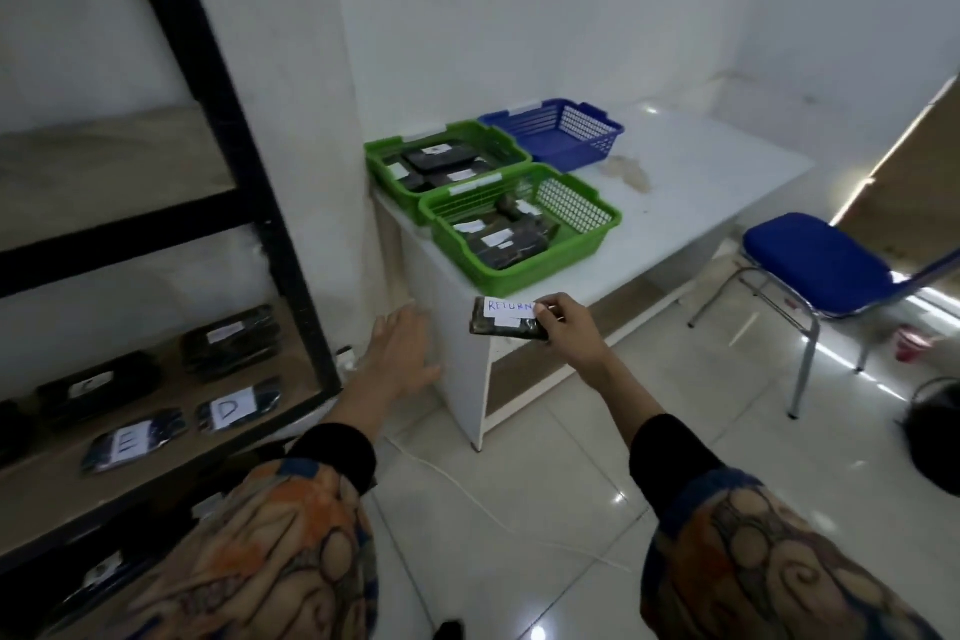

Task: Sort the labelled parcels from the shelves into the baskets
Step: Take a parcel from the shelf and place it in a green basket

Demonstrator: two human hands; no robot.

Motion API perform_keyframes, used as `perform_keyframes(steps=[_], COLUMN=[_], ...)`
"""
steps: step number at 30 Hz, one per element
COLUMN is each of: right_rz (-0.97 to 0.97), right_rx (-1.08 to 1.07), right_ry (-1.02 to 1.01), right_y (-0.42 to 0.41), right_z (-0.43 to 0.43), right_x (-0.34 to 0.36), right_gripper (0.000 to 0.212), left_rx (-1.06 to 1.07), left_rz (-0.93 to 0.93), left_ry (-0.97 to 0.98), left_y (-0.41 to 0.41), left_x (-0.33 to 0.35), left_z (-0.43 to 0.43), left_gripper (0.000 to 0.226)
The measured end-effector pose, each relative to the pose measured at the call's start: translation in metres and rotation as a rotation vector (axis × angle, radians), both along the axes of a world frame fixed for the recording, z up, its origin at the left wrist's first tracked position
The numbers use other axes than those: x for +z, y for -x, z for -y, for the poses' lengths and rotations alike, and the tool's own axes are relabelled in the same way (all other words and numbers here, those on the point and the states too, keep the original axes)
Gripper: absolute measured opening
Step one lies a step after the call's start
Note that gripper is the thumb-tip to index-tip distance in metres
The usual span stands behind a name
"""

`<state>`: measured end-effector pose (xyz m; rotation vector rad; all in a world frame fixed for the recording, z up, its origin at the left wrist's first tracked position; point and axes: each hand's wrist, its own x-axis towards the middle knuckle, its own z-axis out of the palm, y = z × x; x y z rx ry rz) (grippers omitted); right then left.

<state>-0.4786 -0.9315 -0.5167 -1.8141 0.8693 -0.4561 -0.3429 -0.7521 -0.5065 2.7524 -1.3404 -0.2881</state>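
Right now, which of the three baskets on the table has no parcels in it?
The blue basket, farthest back on the white table. The near green basket and the far green basket both hold dark labelled parcels.

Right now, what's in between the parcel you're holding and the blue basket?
Head view: the nearer green plastic basket, holding dark parcels, sits on the white table between the dark RETURN-labelled parcel in the right hand and the blue plastic basket.

Baskets (524, 276) on table (701, 187) (shelves (156, 229) left)
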Motion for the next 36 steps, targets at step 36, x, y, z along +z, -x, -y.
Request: perform_keyframes(steps=[36], right_rz=[-0.667], right_rx=[0.684], right_ry=[0.383], right_y=[-0.175], right_z=[0.370], right_x=[-0.045], right_gripper=[0.026], left_rx=[0.297], left_rz=[-0.219], left_ry=[-0.095], left_y=[-0.059], left_x=[-0.056], left_z=[0.314], left_gripper=[0.149])
